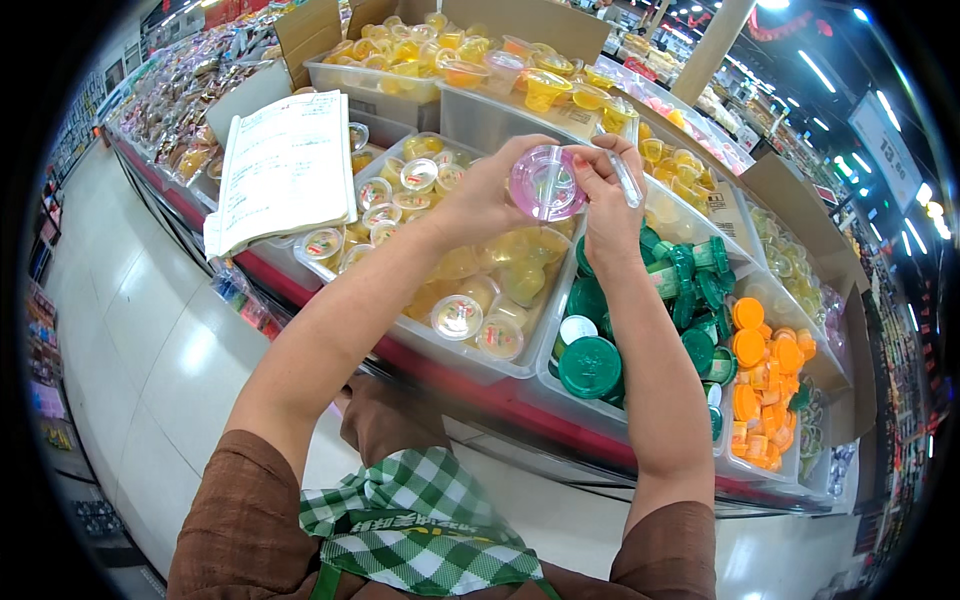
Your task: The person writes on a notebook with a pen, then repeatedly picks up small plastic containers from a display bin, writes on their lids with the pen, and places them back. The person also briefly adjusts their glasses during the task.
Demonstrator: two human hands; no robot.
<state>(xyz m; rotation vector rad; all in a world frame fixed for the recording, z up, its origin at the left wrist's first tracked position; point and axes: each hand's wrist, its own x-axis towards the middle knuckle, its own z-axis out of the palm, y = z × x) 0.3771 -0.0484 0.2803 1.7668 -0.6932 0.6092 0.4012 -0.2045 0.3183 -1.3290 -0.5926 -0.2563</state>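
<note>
My left hand (495,184) holds the left side of a clear pink jelly cup (548,184), its round face turned toward me. Against the cup's right edge press the fingertips of my right hand (609,202). A pale pen (625,180) is also tucked between the fingers of that hand. Below both hands lies a translucent plastic bin (517,367) of yellow jelly cups (457,316) with clear printed lids. A notebook with handwriting (289,169) rests open on the bins to the left.
Right of my right arm, bins hold green-lidded tubs (591,366) and orange-lidded tubs (750,348). Farther back are more yellow jelly cups (546,88) and cardboard flaps (480,26). Wrapped snacks (202,97) fill the left display. A tiled floor (142,322) runs along the stand.
</note>
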